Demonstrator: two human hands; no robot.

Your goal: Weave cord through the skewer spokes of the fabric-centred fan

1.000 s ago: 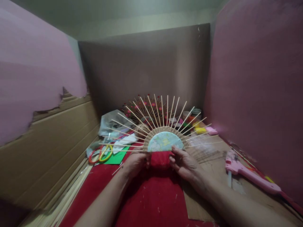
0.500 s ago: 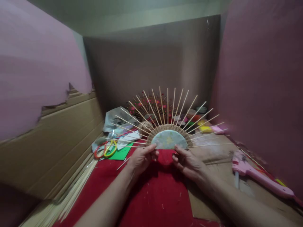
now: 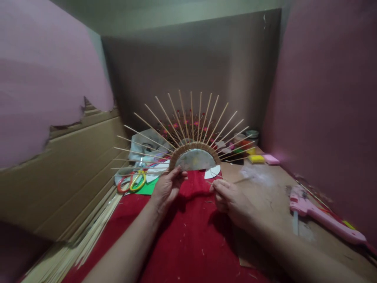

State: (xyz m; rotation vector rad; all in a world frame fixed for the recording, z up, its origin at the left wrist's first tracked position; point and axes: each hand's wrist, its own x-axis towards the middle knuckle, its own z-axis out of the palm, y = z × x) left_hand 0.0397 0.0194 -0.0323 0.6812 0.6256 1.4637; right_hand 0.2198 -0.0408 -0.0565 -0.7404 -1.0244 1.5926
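A half-round woven piece [image 3: 174,153] stands ahead of me, with thin wooden sticks [image 3: 181,114] fanning out of its rim and a pale patterned panel [image 3: 196,159] in its middle. My left hand [image 3: 167,186] pinches its lower left corner between thumb and fingers. Apart from the woven piece, my right hand [image 3: 228,196] is closed, a thin pale strand [image 3: 217,175] showing at its fingertips. Just beyond those fingertips is a small white piece [image 3: 212,171], near the panel's lower right corner. The right hand's lower fingers are curled in and partly hidden.
Red cloth [image 3: 188,243] covers the table's middle. At left lie scissors [image 3: 137,182], green paper [image 3: 147,188] and long loose sticks [image 3: 94,236]. A pink glue gun [image 3: 324,220] rests on cardboard [image 3: 265,208] at right. Behind stands another fan-like piece with pink flowers [image 3: 196,124].
My right hand has let go of the woven piece and now pinches a thin strand. The woven piece has shifted left and up in my left hand. The white piece has come into view.
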